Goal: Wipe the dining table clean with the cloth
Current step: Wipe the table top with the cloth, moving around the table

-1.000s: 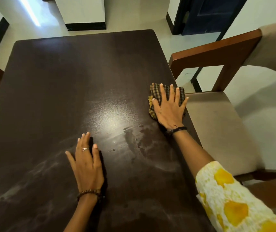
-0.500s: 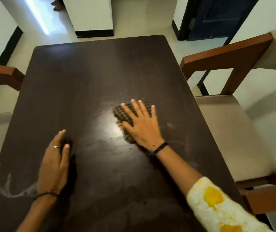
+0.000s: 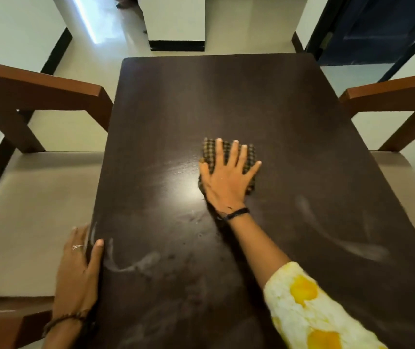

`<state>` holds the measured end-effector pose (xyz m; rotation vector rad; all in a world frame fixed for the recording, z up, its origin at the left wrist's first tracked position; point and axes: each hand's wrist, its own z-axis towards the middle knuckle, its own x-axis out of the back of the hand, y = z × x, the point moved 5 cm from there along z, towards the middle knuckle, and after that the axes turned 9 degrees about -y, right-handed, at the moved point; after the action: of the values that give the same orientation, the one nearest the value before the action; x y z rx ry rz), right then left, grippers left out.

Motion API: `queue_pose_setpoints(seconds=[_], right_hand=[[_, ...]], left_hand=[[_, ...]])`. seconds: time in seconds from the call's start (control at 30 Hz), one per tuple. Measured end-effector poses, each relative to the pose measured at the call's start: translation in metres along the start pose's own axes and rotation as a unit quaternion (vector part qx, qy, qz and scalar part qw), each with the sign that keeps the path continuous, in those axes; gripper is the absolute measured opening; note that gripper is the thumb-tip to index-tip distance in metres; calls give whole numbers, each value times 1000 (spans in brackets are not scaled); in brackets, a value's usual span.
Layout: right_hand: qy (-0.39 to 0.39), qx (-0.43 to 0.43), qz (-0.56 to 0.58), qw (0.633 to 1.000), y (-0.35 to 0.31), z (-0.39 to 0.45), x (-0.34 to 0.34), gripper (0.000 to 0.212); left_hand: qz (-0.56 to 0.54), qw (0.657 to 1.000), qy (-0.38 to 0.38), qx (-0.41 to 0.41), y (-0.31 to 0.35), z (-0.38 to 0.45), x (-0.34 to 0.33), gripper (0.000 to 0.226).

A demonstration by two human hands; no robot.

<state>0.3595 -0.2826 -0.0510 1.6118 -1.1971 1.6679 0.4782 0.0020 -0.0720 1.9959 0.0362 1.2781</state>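
A dark brown dining table (image 3: 214, 96) fills the middle of the view. A small checked brown cloth (image 3: 208, 152) lies near its centre. My right hand (image 3: 226, 182) presses flat on the cloth with the fingers spread, covering most of it. My left hand (image 3: 78, 273) rests on the table's near left edge, thumb on the top and fingers along the side, holding nothing. Pale smears show on the surface beside my left thumb (image 3: 136, 265) and at the near right (image 3: 340, 240).
A wooden chair with a beige seat (image 3: 25, 222) stands tight against the table's left side, and another wooden chair (image 3: 390, 91) stands at the right. Beyond the far edge are a tiled floor, a white pillar (image 3: 176, 18) and a dark blue door (image 3: 377, 28).
My right hand has slid the cloth from the table's right edge to its centre. My left hand has moved from the tabletop to the left edge. The view has swung left.
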Motion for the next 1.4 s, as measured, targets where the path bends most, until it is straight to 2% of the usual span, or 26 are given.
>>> queue_pose_setpoints(seconds=[0.07,0.17,0.3,0.37,0.47,0.53,0.63,0.8,0.93,1.0,1.13,1.27,1.4], right_hand=[[-21,49,-4,999,-57,-9,-15,66],[-40,117,-26,992,-108,-28,-34,66],[-54,185,-13,981,-103,-30,-31,76],[-31,166,-13,985,-78,-22,-23,79],[4,66,-30,997,-46,-5,-12,82],[6,10,-29,1000,-47,1,-13,80],[5,-16,-8,1000,-75,4,-20,68],[-34,74,-15,997,-149,-5,-37,69],[-56,147,-34,987,-189,-30,-50,68],[-63,179,-45,981,-190,-46,-56,68],[-31,218,-31,975,-173,-89,-56,68],[-37,228,-37,972,-157,-125,-57,68],[-65,201,-30,977,-170,-108,-57,67]], left_hand=[[-8,1000,2,-13,5,-4,-1,52],[-25,1000,-2,-10,6,-6,-2,54],[-14,1000,-4,-8,3,-5,-2,56],[-14,1000,-2,-15,5,-5,0,55],[-23,999,2,-25,2,-4,1,52],[-22,999,8,-30,1,-1,0,51],[-26,999,17,-34,1,1,0,51],[-40,998,18,-37,0,-2,0,56],[-130,990,35,-29,-2,-7,5,59],[-170,984,51,-18,-2,-11,8,56],[-186,978,80,-42,3,-16,14,56],[-177,979,71,-71,7,-17,15,56],[-175,978,82,-76,5,-15,14,62]])
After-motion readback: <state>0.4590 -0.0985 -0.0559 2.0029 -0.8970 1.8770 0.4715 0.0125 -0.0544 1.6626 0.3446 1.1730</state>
